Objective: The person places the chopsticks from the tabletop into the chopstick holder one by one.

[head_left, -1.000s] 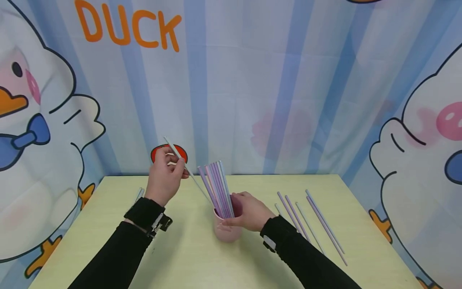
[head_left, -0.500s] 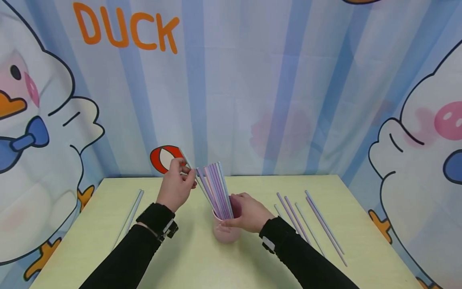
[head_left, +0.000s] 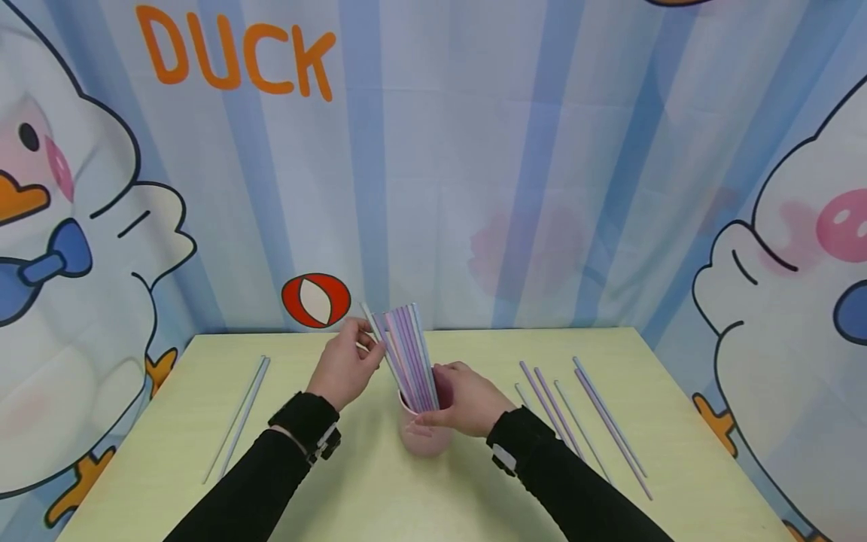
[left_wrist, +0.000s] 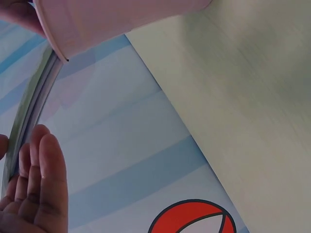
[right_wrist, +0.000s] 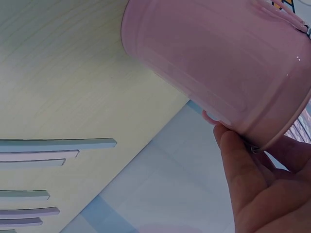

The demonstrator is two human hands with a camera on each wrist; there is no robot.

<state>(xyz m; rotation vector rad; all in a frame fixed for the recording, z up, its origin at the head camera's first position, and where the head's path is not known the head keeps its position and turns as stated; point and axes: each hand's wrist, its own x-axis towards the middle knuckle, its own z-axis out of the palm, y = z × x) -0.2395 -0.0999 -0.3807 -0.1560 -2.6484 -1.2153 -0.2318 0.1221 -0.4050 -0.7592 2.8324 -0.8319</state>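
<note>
While the right hand (head_left: pixel 470 397) steadies a pink cup (head_left: pixel 424 438) standing upright near the middle of a pale tabletop (head_left: pixel 359 489), the left hand (head_left: pixel 347 365) works just above its left side. The left fingers seem to pinch a pale straw (head_left: pixel 366 312) between thumb and fingertips; it leans left, and its lower end passes out of sight at the cup's mouth. A bundle of purple, pink and blue straws (head_left: pixel 409 346) already stands inside, beside it. The right fingers are clamped round the cup near its rim. To seat this straw well, the pinch should probably stay light, letting it slide down along the wall without bending or dragging its neighbours, and the right hand should keep the cup from tipping. Loose straws lie on both sides: two at left (head_left: pixel 238 421), several at right (head_left: pixel 612 425).
</note>
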